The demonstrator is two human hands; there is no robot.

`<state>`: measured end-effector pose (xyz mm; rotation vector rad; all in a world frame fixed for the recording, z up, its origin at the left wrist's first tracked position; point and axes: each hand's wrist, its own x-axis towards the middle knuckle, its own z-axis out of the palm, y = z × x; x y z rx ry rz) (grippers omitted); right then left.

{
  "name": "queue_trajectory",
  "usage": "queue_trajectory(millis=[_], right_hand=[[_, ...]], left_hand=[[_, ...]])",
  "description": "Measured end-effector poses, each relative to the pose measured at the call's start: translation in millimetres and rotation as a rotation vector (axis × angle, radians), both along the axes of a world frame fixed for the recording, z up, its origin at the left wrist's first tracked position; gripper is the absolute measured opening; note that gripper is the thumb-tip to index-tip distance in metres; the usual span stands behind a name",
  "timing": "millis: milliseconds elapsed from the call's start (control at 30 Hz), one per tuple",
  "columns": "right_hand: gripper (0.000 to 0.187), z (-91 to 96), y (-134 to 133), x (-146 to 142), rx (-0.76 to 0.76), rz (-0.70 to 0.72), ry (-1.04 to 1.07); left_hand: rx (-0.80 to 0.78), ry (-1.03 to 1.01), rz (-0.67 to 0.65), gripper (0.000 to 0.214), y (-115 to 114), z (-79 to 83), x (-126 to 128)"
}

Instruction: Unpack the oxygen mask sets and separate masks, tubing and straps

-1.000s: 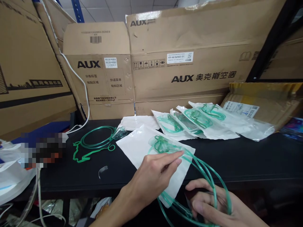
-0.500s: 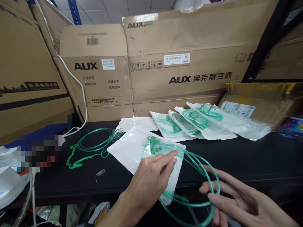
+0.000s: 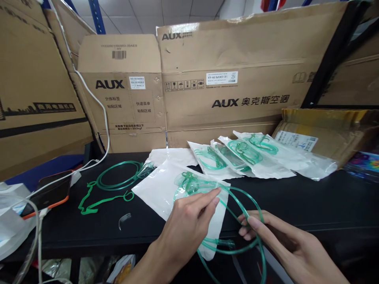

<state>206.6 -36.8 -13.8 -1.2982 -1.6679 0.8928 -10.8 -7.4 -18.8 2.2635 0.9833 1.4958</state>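
Note:
A white pouch [image 3: 155, 189] with a clear front lies at the table's front edge, a bundle of green straps and clear plastic [image 3: 189, 182] inside it. My left hand [image 3: 192, 217] is closed on this pouch, fingertips pressing near its right edge. From the pouch, coils of green tubing [image 3: 241, 200] loop out to the right and hang below the table edge. My right hand [image 3: 275, 232] pinches the tubing between thumb and fingers. A wider green tube end [image 3: 222, 243] shows beneath the left hand's fingers.
Several filled pouches [image 3: 245, 152] lie overlapped behind. At left are another tubing coil [image 3: 118, 175], a green strap [image 3: 100, 206], a small clear piece [image 3: 124, 220] and an orange-edged phone [image 3: 55, 189] with white cables. Cardboard boxes [image 3: 189, 114] wall the back; an opened carton [image 3: 334, 126] stands right.
My right hand has moved left and slightly up, closing its fingers on the tubing and drawing the loops nearer the pouch. My left hand stays on the pouch. The view has shifted slightly.

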Motion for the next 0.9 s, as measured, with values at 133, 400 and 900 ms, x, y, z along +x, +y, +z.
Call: queue_trajectory(millis=[133,400,900], right_hand=[[0.036,0.6,-2,-8,0.026,0.003,-0.011],[0.048,8.4,1,-12,-0.240,0.049,0.291],[0.055,19.7,28,-36,-0.210,0.227,0.287]], left_hand=[[0.007,-0.011,-0.011,0.030,-1,0.1,1],[-0.010,-0.035,-0.003,0.030,-1,2.0,-1],[-0.030,-0.015,-0.166,0.030,-3,0.4,11]])
